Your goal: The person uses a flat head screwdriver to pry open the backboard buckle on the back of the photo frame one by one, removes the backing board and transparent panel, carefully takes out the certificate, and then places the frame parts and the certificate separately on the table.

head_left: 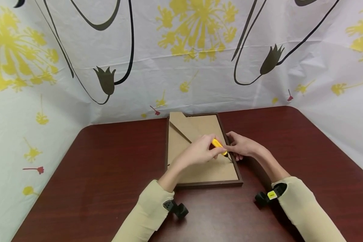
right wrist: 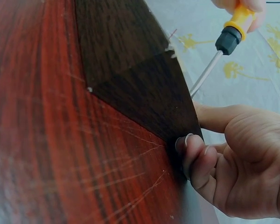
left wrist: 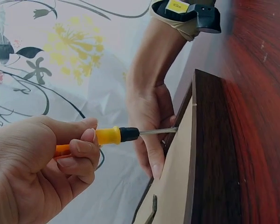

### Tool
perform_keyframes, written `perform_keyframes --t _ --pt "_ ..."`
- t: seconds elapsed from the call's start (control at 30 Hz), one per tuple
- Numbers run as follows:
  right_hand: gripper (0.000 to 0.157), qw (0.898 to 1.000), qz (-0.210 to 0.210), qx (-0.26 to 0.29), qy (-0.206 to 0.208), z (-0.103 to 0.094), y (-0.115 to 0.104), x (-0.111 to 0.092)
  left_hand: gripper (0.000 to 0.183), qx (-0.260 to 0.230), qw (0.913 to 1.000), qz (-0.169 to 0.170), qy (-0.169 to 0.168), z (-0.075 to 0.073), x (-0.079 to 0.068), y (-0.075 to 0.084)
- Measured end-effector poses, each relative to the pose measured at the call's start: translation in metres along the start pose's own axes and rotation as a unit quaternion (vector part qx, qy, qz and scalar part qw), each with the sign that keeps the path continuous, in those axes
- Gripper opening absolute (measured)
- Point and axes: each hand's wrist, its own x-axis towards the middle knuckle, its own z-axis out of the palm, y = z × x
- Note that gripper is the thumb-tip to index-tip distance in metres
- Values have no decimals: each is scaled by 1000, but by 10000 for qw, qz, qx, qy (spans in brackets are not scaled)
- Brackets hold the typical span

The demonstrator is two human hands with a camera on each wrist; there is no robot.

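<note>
A picture frame (head_left: 208, 184) with a dark wooden rim lies face down on the table, its tan backing board (head_left: 204, 173) showing. My left hand (head_left: 199, 151) holds a screwdriver (left wrist: 109, 136) by its yellow handle, fingers curled round it. The metal shaft slants down, and its tip meets the inner edge of the rim on the right side. Close beside the tip, my right hand (head_left: 245, 145) grips that side of the frame. Its thumb lies over the rim onto the board, while the curled fingers (right wrist: 198, 158) press the outer face low down.
A tan stand flap (head_left: 179, 124) is attached across the upper left of the backing board. The frame sits on a dark red wooden table (head_left: 118, 168). Behind and at both sides hangs a white cloth (head_left: 145, 50) with flower prints.
</note>
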Motion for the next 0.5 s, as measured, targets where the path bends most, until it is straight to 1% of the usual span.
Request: perform_keyframes --t 0.07,0.23,0.37,0.43,0.5 --pt "65 10000 13 38 -5 0 0 1 15 43 10000 -13 -3 1 2 3" --pt "55 9999 2 171 18 1 1 1 17 331 9994 65 26 5 8 11" --pt "48 9995 -136 286 18 0 0 -1 18 663 9976 170 71 9 13 17" --pt "38 9988 -318 383 -48 0 0 -1 18 795 9965 232 87 12 16 19" --pt "21 9966 -633 514 -154 0 1 1 18 910 9954 274 102 14 18 21"
